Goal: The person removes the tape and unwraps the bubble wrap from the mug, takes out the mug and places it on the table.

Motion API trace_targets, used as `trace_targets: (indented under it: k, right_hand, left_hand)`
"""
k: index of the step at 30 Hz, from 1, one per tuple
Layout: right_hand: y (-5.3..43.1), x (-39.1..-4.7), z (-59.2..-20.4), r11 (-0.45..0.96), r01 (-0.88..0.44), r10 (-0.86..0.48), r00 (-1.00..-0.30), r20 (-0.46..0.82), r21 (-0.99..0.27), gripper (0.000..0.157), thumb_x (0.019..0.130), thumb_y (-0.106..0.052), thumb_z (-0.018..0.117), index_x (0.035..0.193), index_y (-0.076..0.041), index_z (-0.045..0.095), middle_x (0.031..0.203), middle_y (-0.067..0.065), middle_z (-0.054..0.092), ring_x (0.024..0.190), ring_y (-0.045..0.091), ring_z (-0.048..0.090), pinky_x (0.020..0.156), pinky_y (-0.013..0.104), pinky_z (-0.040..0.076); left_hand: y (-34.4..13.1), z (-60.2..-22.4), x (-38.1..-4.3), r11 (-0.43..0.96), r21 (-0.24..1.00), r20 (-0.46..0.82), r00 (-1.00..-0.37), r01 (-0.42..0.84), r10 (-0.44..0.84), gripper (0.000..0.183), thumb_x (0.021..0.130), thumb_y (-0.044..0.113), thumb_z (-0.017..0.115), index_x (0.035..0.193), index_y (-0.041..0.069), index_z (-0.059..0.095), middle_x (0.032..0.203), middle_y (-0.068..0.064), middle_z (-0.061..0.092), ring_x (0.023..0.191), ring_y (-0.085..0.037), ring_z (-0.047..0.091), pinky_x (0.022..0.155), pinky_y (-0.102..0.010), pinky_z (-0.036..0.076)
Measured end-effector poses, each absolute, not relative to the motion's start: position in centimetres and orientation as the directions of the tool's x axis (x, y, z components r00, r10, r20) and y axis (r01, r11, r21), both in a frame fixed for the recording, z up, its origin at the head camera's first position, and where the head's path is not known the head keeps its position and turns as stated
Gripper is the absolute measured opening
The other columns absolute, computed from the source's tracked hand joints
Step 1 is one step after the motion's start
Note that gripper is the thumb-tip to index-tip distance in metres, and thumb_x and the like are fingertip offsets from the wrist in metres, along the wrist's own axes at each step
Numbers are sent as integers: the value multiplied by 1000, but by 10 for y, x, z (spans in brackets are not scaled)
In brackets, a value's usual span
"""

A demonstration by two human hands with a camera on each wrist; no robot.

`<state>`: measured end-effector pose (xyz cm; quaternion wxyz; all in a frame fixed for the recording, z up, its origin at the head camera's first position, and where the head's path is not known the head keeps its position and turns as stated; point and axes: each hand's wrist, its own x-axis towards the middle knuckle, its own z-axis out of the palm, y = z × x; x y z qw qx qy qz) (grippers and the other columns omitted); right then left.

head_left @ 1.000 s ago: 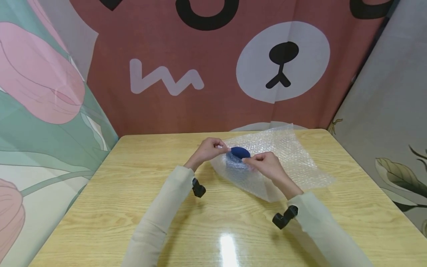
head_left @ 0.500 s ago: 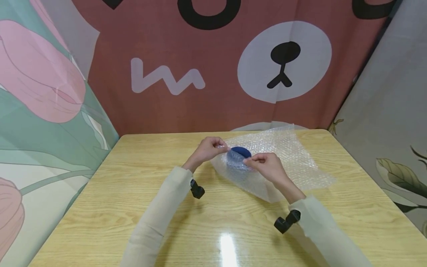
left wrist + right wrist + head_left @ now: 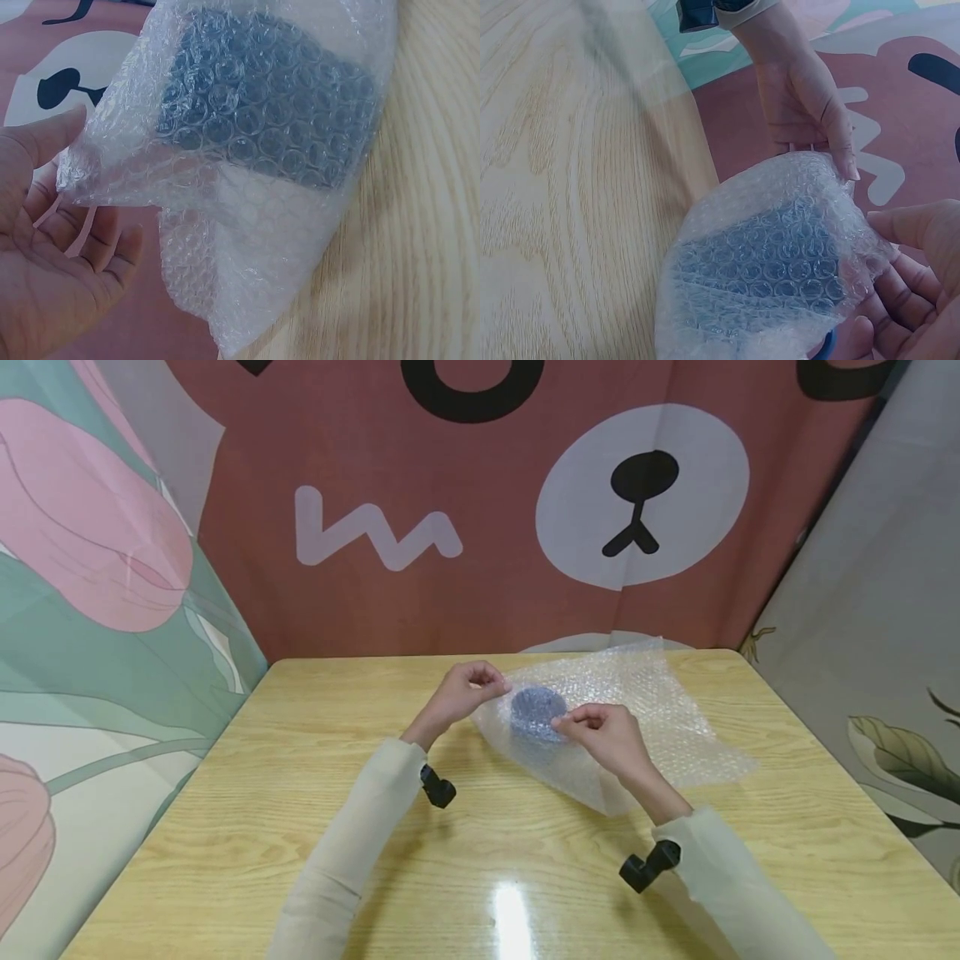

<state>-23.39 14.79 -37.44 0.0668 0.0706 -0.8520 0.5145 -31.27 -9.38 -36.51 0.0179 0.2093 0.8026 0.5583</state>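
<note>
A blue, round-topped, cup-like object (image 3: 537,712) stands at the back of the table under a layer of bubble wrap (image 3: 660,718). Its blue colour shows through the bubbles in both wrist views, and a strip of bare blue edge (image 3: 826,346) peeks out low in the right wrist view. At the object's left, my left hand (image 3: 459,700) pinches the wrap's edge between thumb and fingers. My right hand (image 3: 606,737) pinches the wrap at the object's right front side. The object's exact kind is hidden by the wrap.
The rest of the sheet spreads right and back across the wooden table (image 3: 300,793). Behind the table hangs a red-brown cloth (image 3: 360,610) with a bear print. A flowered cloth (image 3: 90,693) hangs at the left, a grey one (image 3: 862,635) at the right.
The bubble wrap has been drawn over the blue top, which was bare before. My left hand has shifted slightly left and back; the right stays close to its place.
</note>
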Motion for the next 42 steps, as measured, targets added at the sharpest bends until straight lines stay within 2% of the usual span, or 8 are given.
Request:
trace_targets:
  k: [7, 11, 15, 20, 28, 33, 37, 42]
  right_hand:
    - [148, -233, -377, 476, -221, -46, -973, 227, -851, 27, 86, -32, 76, 89, -5, 73, 74, 2, 68, 71, 26, 63, 60, 29, 47]
    - [148, -232, -377, 477, -236, -35, -968, 250, -846, 27, 85, -31, 77, 91, -6, 74, 76, 2, 69, 71, 22, 64, 60, 28, 48]
    - [148, -231, -377, 470, -253, -36, -963, 267, -846, 23, 85, -27, 77, 93, -6, 74, 80, 3, 71, 72, 16, 65, 60, 26, 50]
    - [148, -232, -378, 431, -296, -65, -952, 298, -852, 19, 86, -18, 76, 98, -4, 74, 87, 7, 72, 76, 16, 68, 64, 24, 53]
    - [146, -227, -377, 420, -358, -115, -933, 342, -834, 19, 87, -15, 75, 102, -4, 74, 88, 7, 72, 76, 18, 68, 63, 25, 54]
    - [145, -224, -377, 411, -400, -168, -917, 363, -819, 21, 87, -18, 75, 104, -5, 74, 89, 6, 72, 76, 17, 68, 64, 26, 54]
    - [143, -222, -378, 389, -435, -207, -900, 384, -812, 20, 88, -17, 75, 103, -4, 74, 89, 6, 72, 75, 16, 68, 64, 26, 55]
    - [139, -218, -378, 328, -465, -247, -882, 401, -822, 19, 88, -14, 74, 103, -2, 74, 90, 8, 72, 77, 18, 69, 66, 26, 55]
  left_hand:
    - [-97, -365, -314, 269, 914, 203, -917, 303, 344, 12, 91, 19, 71, 92, 7, 68, 89, -5, 68, 86, -20, 62, 79, -38, 50]
    - [-100, -364, -314, 228, 935, 177, -913, 273, 367, 15, 91, 18, 70, 95, 4, 67, 92, -9, 71, 88, -24, 65, 84, -41, 49]
    - [-103, -363, -314, 199, 941, 176, -900, 272, 398, 16, 92, 16, 69, 97, 1, 65, 93, -13, 71, 90, -26, 66, 87, -43, 48]
    - [-107, -363, -313, 186, 938, 189, -879, 294, 438, 14, 94, 15, 67, 98, 1, 65, 91, -11, 72, 90, -24, 67, 88, -37, 49]
    - [-118, -359, -310, 244, 913, 179, -856, 328, 485, 25, 94, 17, 67, 115, 3, 69, 97, -8, 72, 98, -20, 66, 90, -36, 49]
    - [-124, -354, -305, 249, 890, 202, -820, 382, 535, 20, 94, 12, 66, 109, 0, 69, 101, -9, 71, 96, -23, 67, 89, -37, 50]
    - [-129, -349, -301, 280, 864, 213, -809, 417, 547, 15, 94, 12, 67, 105, 3, 70, 99, -5, 70, 92, -21, 67, 85, -40, 52]
    - [-135, -348, -295, 310, 842, 214, -802, 441, 558, 12, 91, 10, 69, 102, 4, 71, 97, -4, 69, 89, -20, 67, 78, -36, 53]
